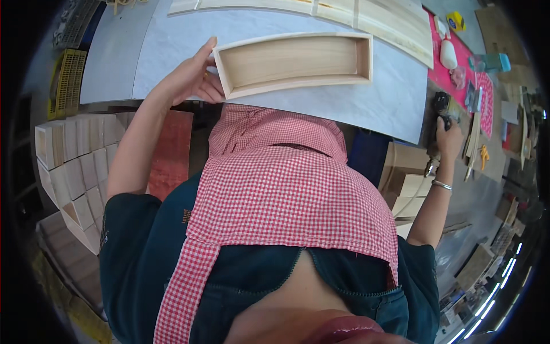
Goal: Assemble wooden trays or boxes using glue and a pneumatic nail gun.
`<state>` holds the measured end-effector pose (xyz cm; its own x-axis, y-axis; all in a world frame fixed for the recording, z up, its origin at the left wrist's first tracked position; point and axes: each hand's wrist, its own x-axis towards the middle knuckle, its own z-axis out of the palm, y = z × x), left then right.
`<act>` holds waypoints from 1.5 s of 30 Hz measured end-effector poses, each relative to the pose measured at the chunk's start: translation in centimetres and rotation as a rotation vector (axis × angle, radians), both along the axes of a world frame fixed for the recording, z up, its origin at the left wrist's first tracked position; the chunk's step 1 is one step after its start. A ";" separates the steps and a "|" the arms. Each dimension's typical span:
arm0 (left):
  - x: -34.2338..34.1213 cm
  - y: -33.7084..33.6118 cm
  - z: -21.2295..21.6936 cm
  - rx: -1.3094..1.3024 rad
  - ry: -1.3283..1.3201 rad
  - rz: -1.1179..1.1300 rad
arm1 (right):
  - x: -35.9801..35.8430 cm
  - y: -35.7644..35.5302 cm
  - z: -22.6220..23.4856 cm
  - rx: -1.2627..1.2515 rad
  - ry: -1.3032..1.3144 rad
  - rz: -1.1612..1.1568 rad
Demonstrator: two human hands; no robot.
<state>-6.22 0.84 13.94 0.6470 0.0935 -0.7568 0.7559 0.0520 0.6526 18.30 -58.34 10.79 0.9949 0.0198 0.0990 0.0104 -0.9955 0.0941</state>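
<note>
The open-topped wooden box (pixel 295 60) lies by the near edge of the bench (pixel 395 109); it looks light, stiff and not slippery (its thin rims might dent), best held across both long walls; the left hand (pixel 192 80) is spread wide against its left end; the right hand (pixel 451 137), well apart, grasps a black hand tool (pixel 442 103); beyond the box lie pale wooden panels (pixel 395 26).

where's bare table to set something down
Bare: pale grey tabletop right of the open rectangular wooden box, below the flat pale planks; also left of the left hand. Crowded: the pink-covered side surface holding a white plastic bottle.
</note>
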 end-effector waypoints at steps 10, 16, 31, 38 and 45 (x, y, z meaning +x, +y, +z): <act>-1.5 -2.7 -1.3 0.133 -0.314 0.291 | -2.4 18.4 -0.1 1.049 0.343 0.458; -1.3 -3.4 -1.5 0.121 -0.344 0.367 | 0.3 24.5 -1.2 1.082 0.338 0.539; 0.0 -1.1 -1.7 0.305 -0.452 0.484 | -2.0 24.7 -2.0 1.143 0.587 0.691; -1.2 2.7 -3.9 0.628 -0.651 1.019 | -9.9 29.7 0.5 1.128 0.684 0.721; -6.5 -9.0 -3.0 0.368 -0.421 0.565 | -10.3 33.3 -1.3 0.639 0.372 1.187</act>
